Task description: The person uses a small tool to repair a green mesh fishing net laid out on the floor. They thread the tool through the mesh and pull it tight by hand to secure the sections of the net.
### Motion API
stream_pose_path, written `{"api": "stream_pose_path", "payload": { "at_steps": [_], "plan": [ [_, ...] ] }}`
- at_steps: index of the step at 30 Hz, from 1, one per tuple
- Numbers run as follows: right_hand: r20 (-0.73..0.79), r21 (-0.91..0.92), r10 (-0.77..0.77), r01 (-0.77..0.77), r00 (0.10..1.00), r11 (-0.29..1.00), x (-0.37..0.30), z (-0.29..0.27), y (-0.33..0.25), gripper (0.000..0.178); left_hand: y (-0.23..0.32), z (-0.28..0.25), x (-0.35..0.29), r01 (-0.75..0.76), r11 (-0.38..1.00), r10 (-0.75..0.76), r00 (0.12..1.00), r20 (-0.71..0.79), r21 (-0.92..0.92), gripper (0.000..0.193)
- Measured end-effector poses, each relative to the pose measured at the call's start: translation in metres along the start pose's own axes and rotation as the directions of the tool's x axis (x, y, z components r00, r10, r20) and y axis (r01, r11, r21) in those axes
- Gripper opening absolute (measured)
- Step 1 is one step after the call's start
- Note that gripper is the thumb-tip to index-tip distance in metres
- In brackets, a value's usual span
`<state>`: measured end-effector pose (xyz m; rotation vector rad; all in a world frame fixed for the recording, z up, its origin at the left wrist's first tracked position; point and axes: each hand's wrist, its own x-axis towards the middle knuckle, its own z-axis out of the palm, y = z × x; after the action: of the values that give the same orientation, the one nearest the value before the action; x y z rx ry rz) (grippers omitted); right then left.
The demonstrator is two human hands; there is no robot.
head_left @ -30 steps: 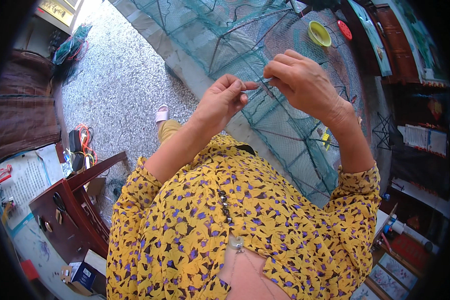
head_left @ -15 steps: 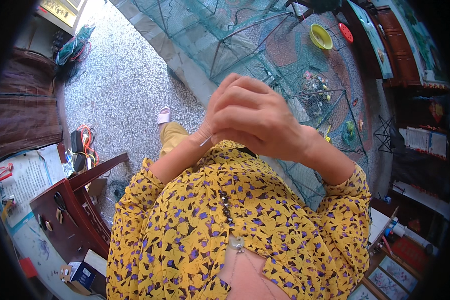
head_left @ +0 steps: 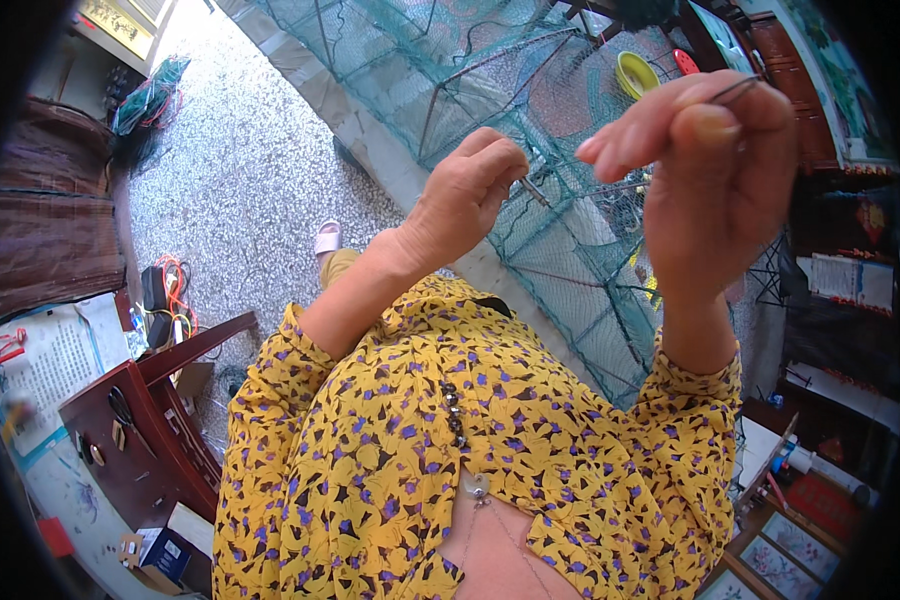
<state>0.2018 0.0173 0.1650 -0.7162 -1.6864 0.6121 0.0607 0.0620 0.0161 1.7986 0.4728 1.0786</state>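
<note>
My left hand (head_left: pixel 467 200) is closed in a pinch in front of my body, over the near edge of the green netting (head_left: pixel 560 285). From its fingertips sticks out a short, thin grey piece (head_left: pixel 535 191), too small to name. Raised to the right and nearer the camera, my right hand (head_left: pixel 715 190) has its thumb pressed to the index finger. A dark thread (head_left: pixel 736 90) crosses that finger. Whether the thread runs across to my left hand cannot be made out. Dark rods form frames inside the netting, which spreads over the floor ahead.
A yellow-green basin (head_left: pixel 637 74) and a red lid-like disc (head_left: pixel 685 62) lie beyond my right hand. At left stand a dark red wooden chair (head_left: pixel 120 440) and a bundle of orange and black cords (head_left: pixel 175 295). Dark furniture (head_left: pixel 840 230) lines the right side.
My hands were together in front of my chest and are now apart. The right hand has risen up and to the right, a dark thread now showing on it. The left hand moved slightly right.
</note>
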Motion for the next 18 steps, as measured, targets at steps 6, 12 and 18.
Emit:
{"api": "stream_pose_path", "payload": {
  "at_steps": [6, 12, 18],
  "plan": [
    [0.066, 0.449, 0.159, -0.172, 0.985, 0.877, 0.028, -0.034, -0.036, 0.030, -0.010, 0.008, -0.005, 0.078, 0.988, -0.077, 0.997, 0.017, -0.133, 0.015],
    [0.118, 0.494, 0.258, -0.282, 0.959, 0.822, 0.046, -0.062, -0.053, 0.026, -0.013, 0.011, -0.006, 0.102, 0.985, -0.103, 0.995, 0.002, -0.140, 0.013],
    [0.059, 0.458, 0.147, -0.157, 0.987, 0.875, 0.052, -0.045, -0.037, 0.024, -0.013, 0.011, -0.009, 0.116, 0.983, -0.119, 0.993, -0.012, -0.141, 0.013]
  ]
}}
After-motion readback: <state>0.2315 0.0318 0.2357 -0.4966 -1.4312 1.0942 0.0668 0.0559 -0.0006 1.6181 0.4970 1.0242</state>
